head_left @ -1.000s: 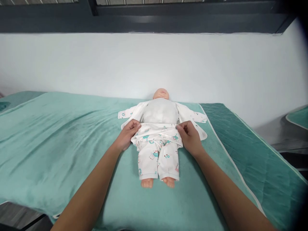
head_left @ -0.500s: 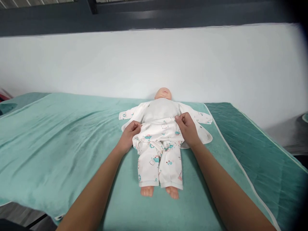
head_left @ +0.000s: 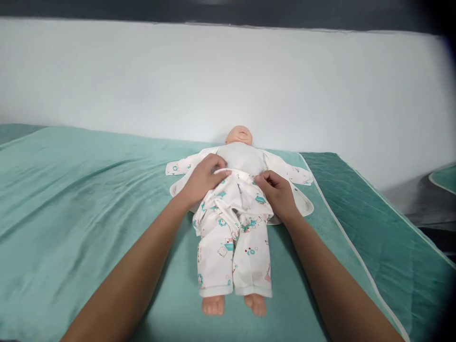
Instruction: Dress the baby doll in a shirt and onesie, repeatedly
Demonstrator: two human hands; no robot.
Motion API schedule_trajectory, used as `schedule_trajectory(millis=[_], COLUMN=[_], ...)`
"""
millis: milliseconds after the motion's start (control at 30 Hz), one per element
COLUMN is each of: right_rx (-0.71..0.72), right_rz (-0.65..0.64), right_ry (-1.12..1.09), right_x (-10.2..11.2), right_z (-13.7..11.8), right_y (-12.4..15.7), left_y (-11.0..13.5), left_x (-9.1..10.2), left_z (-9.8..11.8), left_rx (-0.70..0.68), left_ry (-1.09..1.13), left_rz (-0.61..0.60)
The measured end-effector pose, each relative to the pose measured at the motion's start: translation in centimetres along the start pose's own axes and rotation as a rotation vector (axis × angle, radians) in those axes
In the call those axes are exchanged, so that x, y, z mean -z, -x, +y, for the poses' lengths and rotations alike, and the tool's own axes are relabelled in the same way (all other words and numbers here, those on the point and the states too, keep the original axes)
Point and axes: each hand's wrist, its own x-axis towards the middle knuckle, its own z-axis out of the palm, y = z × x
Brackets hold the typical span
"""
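A baby doll (head_left: 241, 136) lies on its back on a green towel (head_left: 89, 190), head toward the wall. It wears white printed trousers (head_left: 233, 251); bare feet stick out at the bottom. An open white printed jacket (head_left: 301, 202) is spread under it, leaving the grey torso (head_left: 242, 159) bare. My left hand (head_left: 202, 179) pinches the trousers' waistband at the doll's left side of the belly. My right hand (head_left: 277, 194) is closed on the waistband at the other side.
A white wall (head_left: 228, 80) runs right behind the doll's head. A darker green quilted mat (head_left: 374, 223) lies to the right of the towel, with a gap and another green surface (head_left: 443, 173) beyond it.
Both hands have drawn the trousers' waistband up the doll's belly and moved closer together. The view has dropped and come nearer to the doll.
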Motion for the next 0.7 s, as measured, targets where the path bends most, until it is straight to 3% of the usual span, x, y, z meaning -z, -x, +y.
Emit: schedule_trajectory(millis=[200, 300, 400, 500, 600, 700], right_rx=[0.059, -0.021, -0.154, -0.199, -0.2, -0.226], right_rz=[-0.281, -0.239, -0.091, 0.023, 0.007, -0.114], right_ry=[0.013, -0.011, -0.064, -0.124, -0.126, -0.105], right_x=[1.6, 1.9, 1.7, 1.2, 1.1, 1.7], right_z=[-0.5, -0.1, 0.8, 1.5, 1.5, 1.2], right_y=[-0.1, 0.0, 0.2, 0.3, 0.3, 0.4], left_y=[-1.2, -0.5, 0.3, 0.9, 1.3, 1.5], left_x=[0.0, 0.3, 0.6, 0.6, 0.6, 0.7], left_z=[-2.1, -2.9, -3.8, -4.6, -4.7, -3.9], left_rx=[0.162, 0.216, 0.273, 0.3, 0.352, 0.485], left_ry=[0.107, 0.12, 0.111, 0.084, 0.062, 0.122], left_rz=[0.216, 0.244, 0.259, 0.216, 0.163, 0.114])
